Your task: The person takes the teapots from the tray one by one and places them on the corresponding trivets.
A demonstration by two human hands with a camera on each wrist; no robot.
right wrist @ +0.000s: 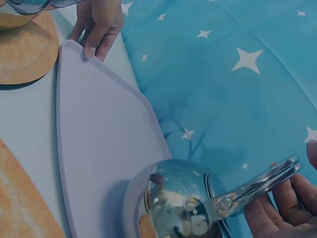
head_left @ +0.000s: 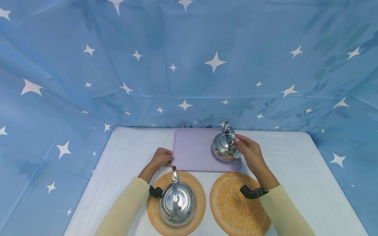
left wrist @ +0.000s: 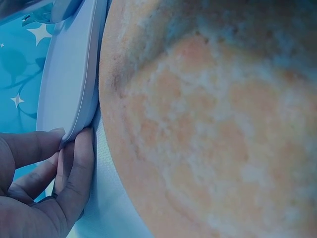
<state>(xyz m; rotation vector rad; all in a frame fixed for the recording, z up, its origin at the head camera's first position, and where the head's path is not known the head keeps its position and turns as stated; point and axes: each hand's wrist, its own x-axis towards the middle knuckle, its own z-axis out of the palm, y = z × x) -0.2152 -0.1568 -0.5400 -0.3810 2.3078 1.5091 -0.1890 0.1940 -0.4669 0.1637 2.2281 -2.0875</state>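
Observation:
A shiny steel kettle (head_left: 221, 149) is over the right part of a lilac tray (head_left: 192, 150) at the table's back edge. My right hand (head_left: 250, 151) holds its handle, with fingers curled under the handle bar (right wrist: 262, 183) in the right wrist view. Whether the kettle's base touches the tray, I cannot tell. At the tray's left side, my left hand (head_left: 160, 158) pinches the rim; the left wrist view shows thumb above and fingers below the tray corner (left wrist: 74, 126). A second steel kettle (head_left: 186, 206) stands near my left forearm.
Two round orange-brown mats lie in front of the tray: the left mat (head_left: 200, 193) under the second kettle, the right mat (head_left: 233, 200) below my right forearm. A white cloth (head_left: 295, 170) covers the table. A blue star-patterned curtain (head_left: 189, 78) hangs behind.

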